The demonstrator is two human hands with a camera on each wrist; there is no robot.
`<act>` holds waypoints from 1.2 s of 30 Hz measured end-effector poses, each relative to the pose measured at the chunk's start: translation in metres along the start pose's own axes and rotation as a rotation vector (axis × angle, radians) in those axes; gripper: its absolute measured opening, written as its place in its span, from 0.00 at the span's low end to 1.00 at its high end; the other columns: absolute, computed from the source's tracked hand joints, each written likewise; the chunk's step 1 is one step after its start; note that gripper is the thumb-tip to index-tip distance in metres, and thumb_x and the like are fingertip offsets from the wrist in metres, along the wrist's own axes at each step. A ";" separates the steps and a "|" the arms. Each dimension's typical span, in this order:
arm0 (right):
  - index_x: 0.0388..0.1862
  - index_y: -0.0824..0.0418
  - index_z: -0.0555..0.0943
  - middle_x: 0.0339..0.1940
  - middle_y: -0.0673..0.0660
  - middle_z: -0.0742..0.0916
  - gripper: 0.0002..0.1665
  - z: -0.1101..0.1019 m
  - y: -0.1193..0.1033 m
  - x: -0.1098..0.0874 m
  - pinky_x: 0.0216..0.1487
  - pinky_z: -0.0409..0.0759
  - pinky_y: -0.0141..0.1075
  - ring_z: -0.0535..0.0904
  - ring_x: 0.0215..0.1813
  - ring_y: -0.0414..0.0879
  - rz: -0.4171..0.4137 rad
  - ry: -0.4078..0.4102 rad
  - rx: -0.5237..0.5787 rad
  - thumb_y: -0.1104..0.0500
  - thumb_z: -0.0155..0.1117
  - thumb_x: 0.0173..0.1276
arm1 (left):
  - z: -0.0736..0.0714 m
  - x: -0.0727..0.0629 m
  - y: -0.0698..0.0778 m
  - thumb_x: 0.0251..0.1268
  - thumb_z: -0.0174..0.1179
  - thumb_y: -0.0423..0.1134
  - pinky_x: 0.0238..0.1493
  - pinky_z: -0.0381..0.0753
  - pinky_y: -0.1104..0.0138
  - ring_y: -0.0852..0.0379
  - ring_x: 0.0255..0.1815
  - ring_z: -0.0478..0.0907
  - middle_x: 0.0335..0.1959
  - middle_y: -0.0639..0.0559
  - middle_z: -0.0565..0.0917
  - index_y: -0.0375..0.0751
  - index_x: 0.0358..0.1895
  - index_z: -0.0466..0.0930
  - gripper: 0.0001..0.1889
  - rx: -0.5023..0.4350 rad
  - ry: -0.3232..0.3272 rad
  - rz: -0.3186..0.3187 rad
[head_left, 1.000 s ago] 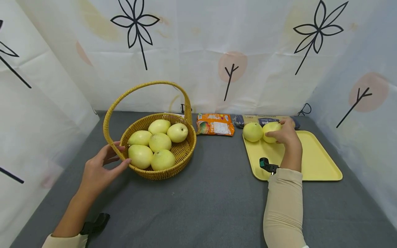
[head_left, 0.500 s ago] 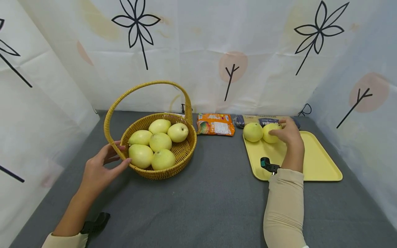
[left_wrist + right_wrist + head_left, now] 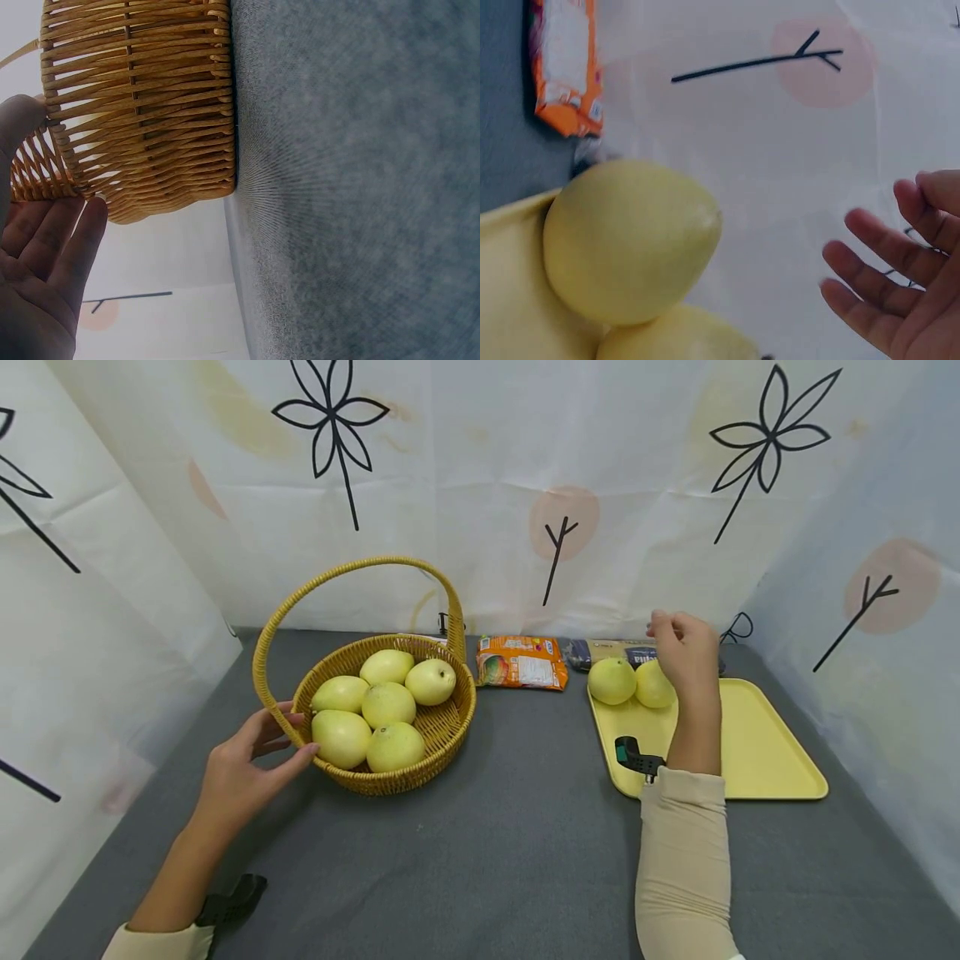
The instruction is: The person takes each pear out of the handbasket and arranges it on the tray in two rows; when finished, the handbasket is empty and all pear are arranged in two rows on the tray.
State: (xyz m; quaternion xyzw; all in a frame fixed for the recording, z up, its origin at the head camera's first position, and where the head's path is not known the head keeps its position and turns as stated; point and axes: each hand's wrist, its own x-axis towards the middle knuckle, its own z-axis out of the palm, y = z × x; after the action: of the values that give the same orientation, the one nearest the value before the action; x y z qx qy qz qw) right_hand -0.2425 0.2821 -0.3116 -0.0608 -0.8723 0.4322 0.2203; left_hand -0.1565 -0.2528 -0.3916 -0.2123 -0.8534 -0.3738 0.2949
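Observation:
On the left, my left hand [image 3: 238, 772] grips the rim of a wicker basket [image 3: 452, 737] at the foot of its tall handle [image 3: 260, 660], thumb on one side and fingers on the other. Several pale yellow-green pears [image 3: 387, 703] lie in the basket. In the left wrist view, the basket's woven side [image 3: 150, 112] stands on the grey cloth. My right hand [image 3: 688, 652], its fingers loosely bent and holding nothing, is raised above the yellow tray [image 3: 772, 752]. Just below and left of it, two pears [image 3: 611, 681] sit side by side in the tray's back left corner.
An orange packet [image 3: 521, 662] lies at the back between basket and tray. Behind the tray is a long blue-and-tan packet [image 3: 600, 649], partly hidden by the pears and right hand. A white patterned curtain [image 3: 480, 527] closes off the back and sides.
My right hand has let go of the right-hand pear on the tray and lifted up and away from it. The left hand and basket have stayed in place.

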 end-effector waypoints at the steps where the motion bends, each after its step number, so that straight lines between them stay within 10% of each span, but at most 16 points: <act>1: 0.45 0.70 0.80 0.57 0.67 0.82 0.29 0.002 -0.005 -0.001 0.47 0.74 0.48 0.75 0.58 0.60 -0.047 -0.019 0.011 0.45 0.46 0.82 | 0.000 0.000 0.000 0.43 0.78 0.23 0.46 0.80 0.82 0.75 0.49 0.78 0.46 0.42 0.86 0.30 0.61 0.76 0.36 -0.001 0.000 0.000; 10: 0.56 0.68 0.78 0.54 0.64 0.83 0.15 0.040 -0.052 -0.017 0.64 0.75 0.53 0.77 0.58 0.58 -0.329 -0.228 0.068 0.64 0.62 0.74 | 0.001 0.000 -0.001 0.43 0.79 0.24 0.46 0.79 0.82 0.75 0.49 0.78 0.47 0.43 0.86 0.31 0.62 0.76 0.36 0.004 0.000 0.000; 22: 0.61 0.63 0.80 0.57 0.57 0.84 0.25 0.143 -0.109 -0.078 0.59 0.78 0.43 0.79 0.59 0.51 -0.702 -0.690 -0.074 0.48 0.66 0.73 | -0.001 0.001 0.000 0.43 0.79 0.24 0.46 0.79 0.83 0.76 0.49 0.78 0.47 0.44 0.86 0.31 0.61 0.76 0.36 0.013 -0.007 -0.003; 28: 0.69 0.58 0.75 0.63 0.54 0.80 0.33 0.181 -0.116 -0.108 0.55 0.78 0.36 0.77 0.59 0.44 -0.734 -0.896 -0.155 0.41 0.63 0.73 | -0.002 0.001 0.001 0.43 0.79 0.24 0.46 0.79 0.83 0.77 0.49 0.77 0.47 0.45 0.86 0.31 0.61 0.76 0.36 0.018 -0.007 -0.001; 36: 0.67 0.52 0.76 0.61 0.51 0.81 0.35 0.191 -0.119 -0.114 0.51 0.79 0.37 0.77 0.57 0.41 -0.672 -0.882 -0.236 0.38 0.67 0.68 | 0.001 0.001 0.000 0.42 0.78 0.22 0.46 0.79 0.83 0.76 0.48 0.78 0.46 0.44 0.86 0.29 0.60 0.76 0.35 0.006 0.000 0.008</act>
State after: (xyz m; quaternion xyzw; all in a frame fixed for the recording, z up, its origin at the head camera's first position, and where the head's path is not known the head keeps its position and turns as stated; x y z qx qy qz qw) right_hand -0.2138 0.0357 -0.3573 0.3823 -0.8955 0.2226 -0.0481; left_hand -0.1574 -0.2523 -0.3914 -0.2149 -0.8536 -0.3702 0.2968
